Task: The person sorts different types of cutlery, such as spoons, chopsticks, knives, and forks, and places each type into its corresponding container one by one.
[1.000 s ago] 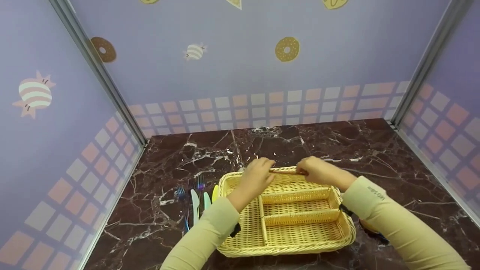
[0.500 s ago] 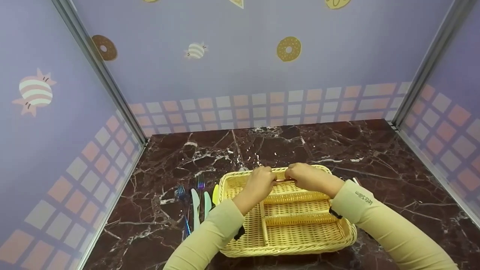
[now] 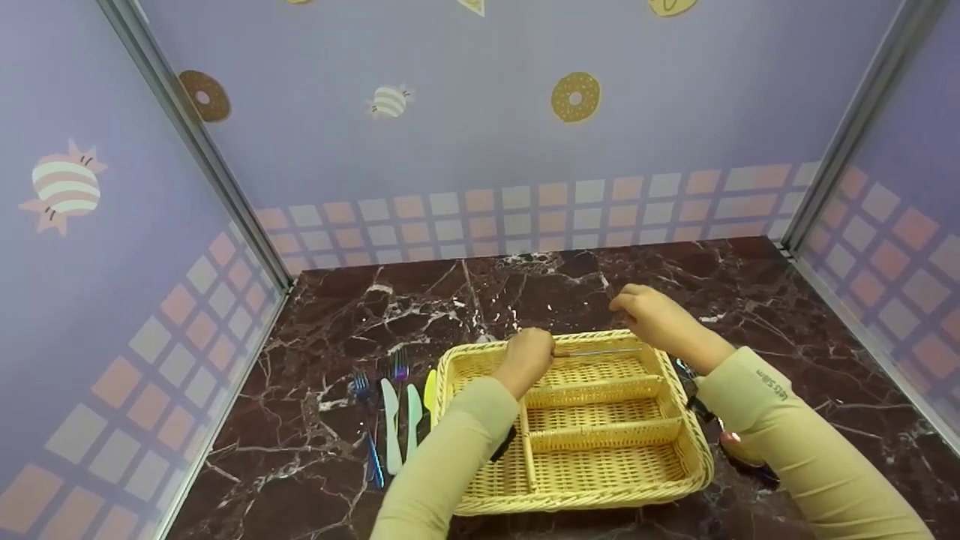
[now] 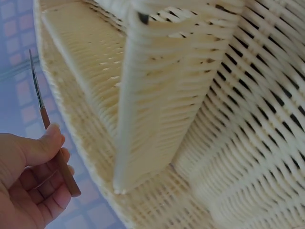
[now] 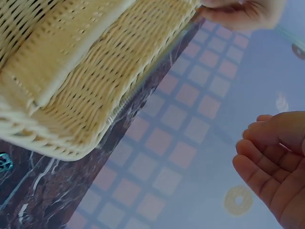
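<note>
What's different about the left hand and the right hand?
The left hand grips a brown-handled utensil; the right hand holds nothing. In the head view, the left hand covers part of the woven basket's far rim, while the right hand shows mostly beyond it, near the far right corner. Both come out of pale sleeves.

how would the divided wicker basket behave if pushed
The divided wicker basket would probably feel light for its size, given the open gaps in its weave. It seems likelier to slide than tip, sitting low and broad on the marbled tabletop.
</note>
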The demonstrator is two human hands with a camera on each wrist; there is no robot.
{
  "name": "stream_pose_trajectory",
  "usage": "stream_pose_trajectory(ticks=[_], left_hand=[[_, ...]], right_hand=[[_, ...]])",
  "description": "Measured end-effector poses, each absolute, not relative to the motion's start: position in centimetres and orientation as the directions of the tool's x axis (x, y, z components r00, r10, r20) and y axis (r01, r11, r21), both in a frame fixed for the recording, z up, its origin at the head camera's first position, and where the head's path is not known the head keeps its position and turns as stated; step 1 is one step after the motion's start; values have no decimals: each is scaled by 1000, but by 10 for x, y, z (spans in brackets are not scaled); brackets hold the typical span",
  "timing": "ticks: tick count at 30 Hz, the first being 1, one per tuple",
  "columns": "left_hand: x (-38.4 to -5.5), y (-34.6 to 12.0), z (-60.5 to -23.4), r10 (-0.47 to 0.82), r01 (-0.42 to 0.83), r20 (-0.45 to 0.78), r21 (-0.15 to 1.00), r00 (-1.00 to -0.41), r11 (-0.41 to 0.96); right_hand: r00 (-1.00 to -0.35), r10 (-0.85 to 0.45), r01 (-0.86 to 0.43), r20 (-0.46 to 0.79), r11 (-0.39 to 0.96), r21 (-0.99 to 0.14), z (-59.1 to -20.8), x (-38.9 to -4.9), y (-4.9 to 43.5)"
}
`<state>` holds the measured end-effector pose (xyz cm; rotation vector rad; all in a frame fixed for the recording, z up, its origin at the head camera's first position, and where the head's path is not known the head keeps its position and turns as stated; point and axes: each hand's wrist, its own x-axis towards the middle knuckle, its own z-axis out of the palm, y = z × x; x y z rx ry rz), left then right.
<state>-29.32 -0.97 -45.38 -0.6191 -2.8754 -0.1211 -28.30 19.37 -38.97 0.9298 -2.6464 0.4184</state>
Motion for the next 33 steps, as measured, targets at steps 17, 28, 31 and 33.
stream_pose_trajectory(ticks=[17,28,31,33], left_hand=[[-495,55,-759,379,346,145,-209,-914,914],[-416,31,-667,465,427,150,-225,-873,875],[-385,27,-614,459,429,62,-266,-886,863],[-371,23,-587,491,453,74,-286,-868,844]], right_hand=[[-791,-531,-601,303,766,-229,-398,-277,233],[-816,-517,-573,258,783,-242,-400,-276,244],[-815,-514,-573,269,784,-238,-401,-277,246],[-806,-515,-582,291,779,-232,-401,-277,249]])
